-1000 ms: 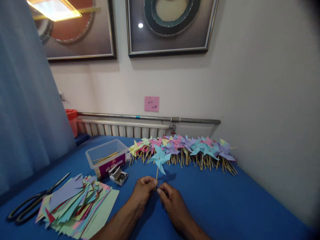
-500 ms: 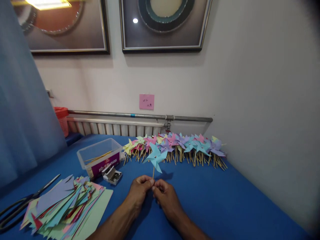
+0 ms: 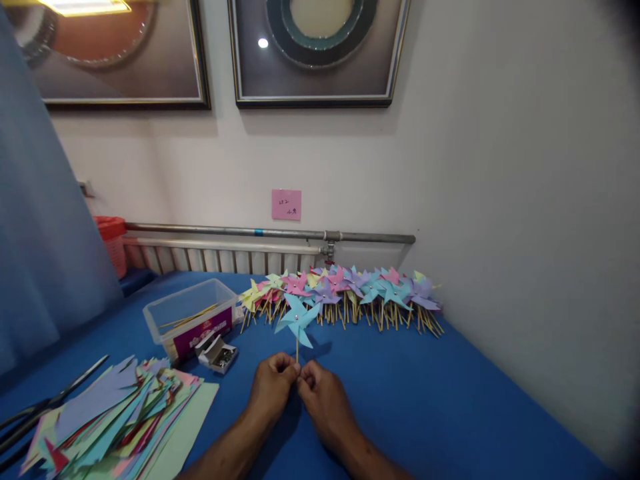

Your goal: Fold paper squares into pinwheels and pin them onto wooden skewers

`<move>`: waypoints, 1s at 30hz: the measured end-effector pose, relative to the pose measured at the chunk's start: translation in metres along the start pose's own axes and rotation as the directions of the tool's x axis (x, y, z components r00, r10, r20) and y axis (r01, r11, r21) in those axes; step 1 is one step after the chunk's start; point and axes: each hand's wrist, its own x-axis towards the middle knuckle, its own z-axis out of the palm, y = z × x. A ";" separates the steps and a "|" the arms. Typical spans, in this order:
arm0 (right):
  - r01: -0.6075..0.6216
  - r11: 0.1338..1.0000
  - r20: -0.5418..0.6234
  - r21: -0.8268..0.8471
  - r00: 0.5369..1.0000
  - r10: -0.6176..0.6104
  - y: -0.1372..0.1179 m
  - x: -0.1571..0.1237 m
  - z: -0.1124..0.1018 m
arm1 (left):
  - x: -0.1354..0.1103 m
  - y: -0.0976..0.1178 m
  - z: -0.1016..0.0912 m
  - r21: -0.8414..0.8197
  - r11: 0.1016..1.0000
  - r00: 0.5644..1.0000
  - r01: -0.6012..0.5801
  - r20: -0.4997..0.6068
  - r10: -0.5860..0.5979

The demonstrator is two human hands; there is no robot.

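Observation:
A light blue paper pinwheel (image 3: 297,320) stands upright on a thin wooden stick above the blue table (image 3: 450,407). My left hand (image 3: 273,383) and my right hand (image 3: 320,393) meet at the foot of that stick, fingers curled and pinched on it. Behind the pinwheel, along the wall, lies a long row of finished pinwheels (image 3: 350,293) in yellow, pink, purple and blue.
A stack of cut coloured paper (image 3: 115,420) lies at the left front, with scissors (image 3: 45,407) beside it. A clear plastic box with sticks (image 3: 190,317) and a small open box of pins (image 3: 217,353) sit left of my hands. A radiator pipe (image 3: 270,233) runs along the wall.
My two hands have drawn closer together on the stick, and the pinwheel has come upright. The view has shifted to the right and slightly downward.

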 end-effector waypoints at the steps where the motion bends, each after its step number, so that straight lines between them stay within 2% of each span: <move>1: -0.002 1.000 -0.007 -0.018 1.000 0.002 0.000 0.001 0.001 | 0.000 0.000 0.000 0.027 0.999 1.000 -0.021 -0.003 0.021; 3: -0.002 0.998 -0.018 -0.059 1.000 0.001 0.001 0.002 0.002 | 0.000 -0.001 0.000 0.080 0.995 0.998 -0.059 -0.023 0.061; 10: 0.061 0.979 -0.003 -0.197 0.998 -0.063 0.003 0.002 0.003 | -0.001 -0.002 0.000 0.143 0.989 0.998 -0.037 -0.053 0.045; 15: 0.113 0.966 0.027 -0.233 0.994 -0.110 0.001 -0.001 0.001 | 0.002 -0.003 -0.004 0.184 0.983 0.997 -0.026 -0.069 0.040; 18: 0.133 0.967 0.031 -0.215 0.991 -0.129 -0.001 -0.003 0.000 | 0.005 -0.005 -0.009 0.228 0.972 0.993 -0.062 -0.082 0.083; 21: 0.254 0.952 0.099 -0.172 0.966 -0.240 -0.003 -0.007 0.000 | 0.011 -0.004 -0.011 0.291 0.951 0.988 -0.107 -0.074 0.133; 24: 0.360 0.921 0.179 -0.150 0.926 -0.332 -0.005 -0.012 0.002 | 0.023 0.001 -0.006 0.303 0.951 0.997 -0.067 -0.015 0.075; 27: 0.404 0.897 0.291 -0.180 0.893 -0.343 -0.005 -0.016 0.006 | 0.042 0.011 0.005 0.355 0.934 0.998 -0.037 0.068 0.013; 30: 0.433 0.869 0.394 -0.239 0.861 -0.321 -0.005 -0.016 0.011 | 0.064 0.021 0.028 0.496 0.863 0.995 -0.094 0.085 0.059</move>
